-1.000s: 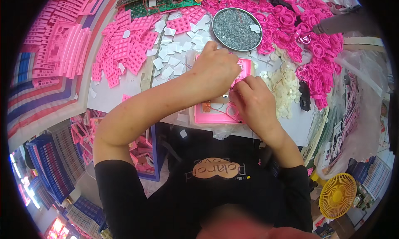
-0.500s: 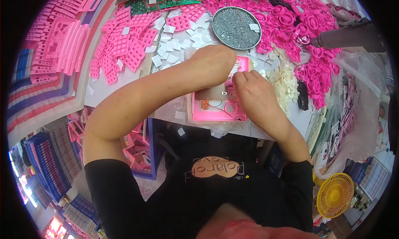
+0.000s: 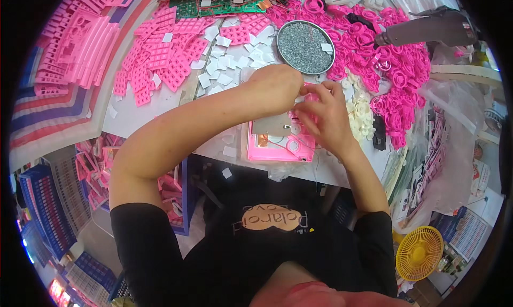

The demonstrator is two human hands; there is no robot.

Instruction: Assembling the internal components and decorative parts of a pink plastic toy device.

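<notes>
A pink plastic casing [image 3: 278, 155] lies on the table before me, with a grey-brown plate [image 3: 271, 125], thin wires and a small coppery piece [image 3: 262, 141] inside. My left hand [image 3: 279, 85] is bent over the casing's far part; its fingers are turned away and mostly hidden. Close by on the right, my right hand [image 3: 330, 115] hovers over the casing's right side. Its fingers are bent and spread, with a gap between thumb and forefinger, and the fingertips come near the left hand. Nothing held shows in it.
Beyond my hands stands a round tray [image 3: 281, 53] of small metal screws. Pink keypads [image 3: 165, 56], white squares [image 3: 222, 58], green circuit boards [image 3: 214, 7], pink rings [image 3: 401, 67] and cream discs [image 3: 359, 107] surround it. A dark handheld tool [image 3: 427, 29] juts in from the right.
My right hand's fingers have spread from a closed grip, and the thumb has come away. My left hand stays over the casing. The whole view has shifted slightly.
</notes>
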